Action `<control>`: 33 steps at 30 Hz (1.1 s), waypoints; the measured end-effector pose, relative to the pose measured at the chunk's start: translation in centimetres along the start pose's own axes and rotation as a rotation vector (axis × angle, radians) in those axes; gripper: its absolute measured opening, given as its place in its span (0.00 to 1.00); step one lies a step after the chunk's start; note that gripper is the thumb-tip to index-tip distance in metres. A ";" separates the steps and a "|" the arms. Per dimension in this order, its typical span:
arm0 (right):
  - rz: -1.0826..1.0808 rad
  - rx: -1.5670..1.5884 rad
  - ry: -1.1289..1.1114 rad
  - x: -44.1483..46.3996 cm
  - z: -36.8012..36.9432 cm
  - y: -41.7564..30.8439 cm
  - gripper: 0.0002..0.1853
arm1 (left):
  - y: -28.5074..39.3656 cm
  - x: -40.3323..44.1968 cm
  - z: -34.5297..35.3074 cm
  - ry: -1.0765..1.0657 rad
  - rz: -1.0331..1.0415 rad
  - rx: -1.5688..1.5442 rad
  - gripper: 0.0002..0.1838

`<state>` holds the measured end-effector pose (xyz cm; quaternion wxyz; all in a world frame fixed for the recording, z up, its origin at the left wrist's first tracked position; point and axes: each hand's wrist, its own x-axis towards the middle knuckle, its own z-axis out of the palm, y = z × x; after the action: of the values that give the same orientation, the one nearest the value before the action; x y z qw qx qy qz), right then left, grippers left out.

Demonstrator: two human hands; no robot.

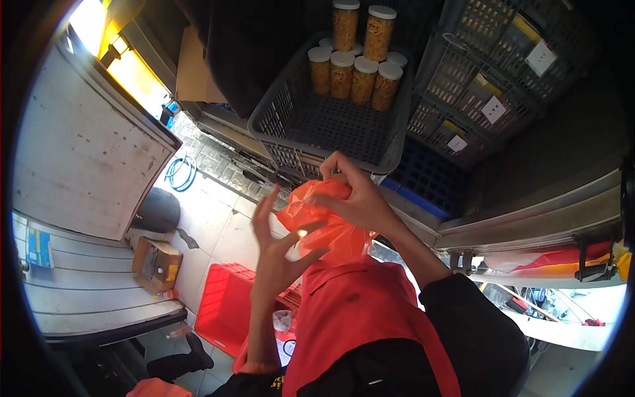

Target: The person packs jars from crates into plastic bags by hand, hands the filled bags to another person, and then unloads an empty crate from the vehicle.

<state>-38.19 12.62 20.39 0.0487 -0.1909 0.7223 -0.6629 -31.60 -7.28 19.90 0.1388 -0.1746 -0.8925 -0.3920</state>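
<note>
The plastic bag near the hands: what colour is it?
The plastic bag is orange-red, seen best in the head view.

I can't read a single word from here. Three white cards (493, 110) on the stacked crates (450, 86) carry small dark marks, too tiny for me to make out. I see yellow lettering (268, 383) on the black shirt (248, 384), but I can't spell it out. The yellow label (172, 272) on the carton (149, 260) and the print on the blue sheet (40, 248) on the wall (79, 278) stay illegible to me.
</note>
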 end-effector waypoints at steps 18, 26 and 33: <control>-0.065 -1.760 1.026 -12.9 -15.2 -10.9 0.22 | 7.0 17.6 2.2 0.596 0.771 0.212 0.12; 0.010 -0.822 0.720 -7.5 -18.7 -0.3 0.28 | -5.6 22.0 6.8 -0.324 -0.483 -1.559 0.16; -0.328 -0.724 0.715 6.3 -21.0 -11.5 0.30 | -5.5 24.9 -5.6 -0.139 -0.014 -0.444 0.28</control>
<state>-48.39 29.62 35.23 -0.3736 -0.0683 0.8371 -0.3938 -55.67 -9.92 29.56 0.0325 -0.2210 -0.7931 -0.5666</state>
